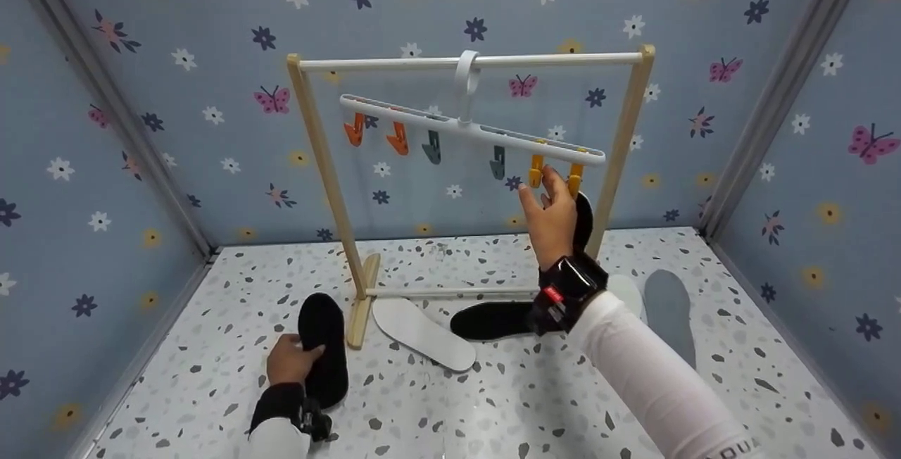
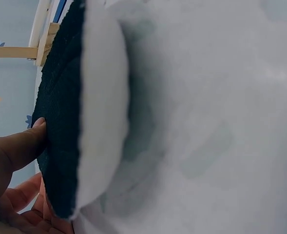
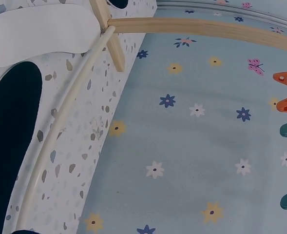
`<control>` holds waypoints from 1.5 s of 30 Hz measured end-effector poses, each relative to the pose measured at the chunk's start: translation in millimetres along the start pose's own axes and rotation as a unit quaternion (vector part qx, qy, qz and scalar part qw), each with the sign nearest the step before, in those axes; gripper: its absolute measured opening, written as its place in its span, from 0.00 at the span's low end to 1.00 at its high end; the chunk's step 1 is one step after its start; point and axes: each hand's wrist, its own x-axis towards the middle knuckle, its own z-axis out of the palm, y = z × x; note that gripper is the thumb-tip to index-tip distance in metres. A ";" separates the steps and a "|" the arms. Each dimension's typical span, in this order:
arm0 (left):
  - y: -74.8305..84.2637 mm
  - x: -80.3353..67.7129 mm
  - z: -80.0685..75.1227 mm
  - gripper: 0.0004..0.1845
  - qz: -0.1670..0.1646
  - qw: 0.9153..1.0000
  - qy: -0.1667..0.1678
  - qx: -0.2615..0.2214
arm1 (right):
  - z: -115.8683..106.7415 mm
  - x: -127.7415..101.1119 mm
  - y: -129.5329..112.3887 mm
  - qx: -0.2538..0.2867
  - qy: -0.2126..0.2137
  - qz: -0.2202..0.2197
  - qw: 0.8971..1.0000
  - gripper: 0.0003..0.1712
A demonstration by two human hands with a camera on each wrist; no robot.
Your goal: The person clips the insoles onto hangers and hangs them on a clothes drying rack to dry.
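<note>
Insoles (image 1: 324, 350) number five, clips (image 1: 398, 141) six, hands (image 1: 552, 216) two

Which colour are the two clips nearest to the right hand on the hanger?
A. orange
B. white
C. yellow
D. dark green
C: in the head view the right hand reaches up to the low end of the hanger, where the two yellow clips hang; the orange clips are at the far end.

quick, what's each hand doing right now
Left hand: grips a black insole lying on the floor.
Right hand: holds another black insole up at the yellow clips.
</note>
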 end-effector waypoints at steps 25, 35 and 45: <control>17.1 0.9 5.6 0.29 -0.023 1.000 -0.003 -0.018 | -1.3 14.8 -4.5 0.039 0.014 0.009 0.999 0.26; 8.6 3.8 2.1 0.29 -0.040 0.999 -0.008 -0.029 | -0.6 14.0 -4.1 0.036 0.009 -0.013 0.999 0.24; 3.1 1.3 -11.6 0.23 -0.048 0.997 -0.033 -0.044 | -0.9 16.9 -7.0 0.016 0.000 -0.010 1.000 0.27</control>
